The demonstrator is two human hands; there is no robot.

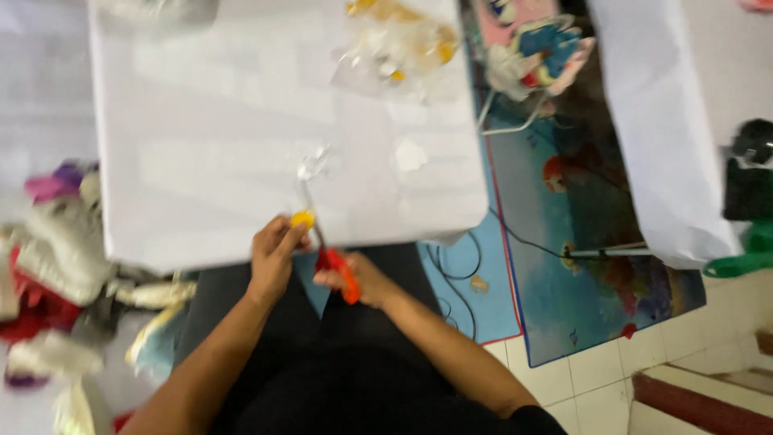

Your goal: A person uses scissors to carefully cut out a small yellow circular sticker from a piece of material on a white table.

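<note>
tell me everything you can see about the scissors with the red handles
The red-handled scissors have bright orange-red, plastic-looking handles and thin pale blades, blurred, pointing up over the near edge of the white tabletop. The right hand grips the handles. The left hand, beside the blades, pinches a small yellow piece.

table: white sheet-covered top [209, 145]
far edge: clear crumpled bags with yellow pieces [403, 44]
left floor: heap of cloth scraps [56, 266]
right floor: blue cartoon mat [580, 234], black cable [459, 274]

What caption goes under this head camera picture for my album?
Right hand holds orange-handled scissors while left hand pinches a small yellow piece at the white table edge.
</note>
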